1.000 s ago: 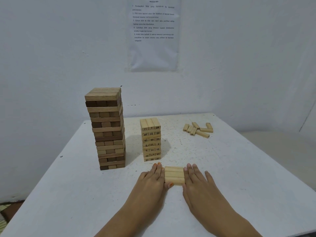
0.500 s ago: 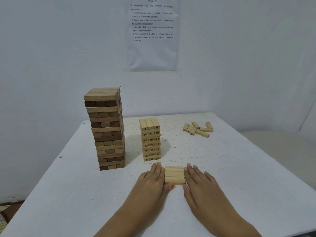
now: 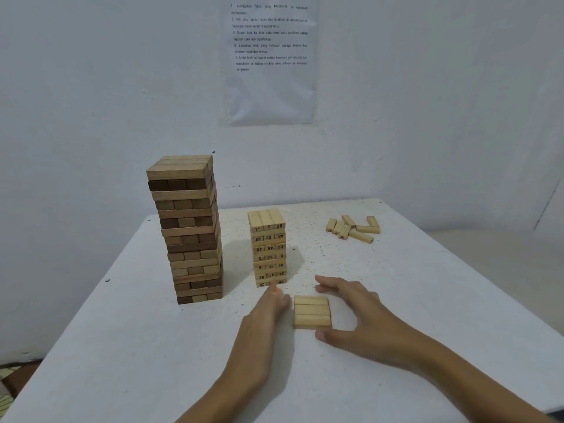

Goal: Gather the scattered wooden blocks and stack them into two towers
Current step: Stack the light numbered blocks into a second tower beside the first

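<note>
from the head view, three pale blocks (image 3: 312,312) lie side by side as one flat layer on the desk (image 3: 122,346), right in front of me. my left hand (image 3: 268,312) is flat with straight fingers, just beside the layer's left end, holding nothing. my right hand (image 3: 357,315) is open and arched over the right end, fingers past the far corner and thumb by the near one; i can't tell if the thumb touches the wood.

the numbered tower (image 3: 268,248) stands just beyond my left fingertips, the taller dark tower (image 3: 189,230) further left, and loose blocks (image 3: 354,228) wait at the far right.

my worry: an uneven squeeze could let the middle block slip out as i lift, and my left fingertips sit close enough to the numbered tower's base to nudge it crooked.
</note>
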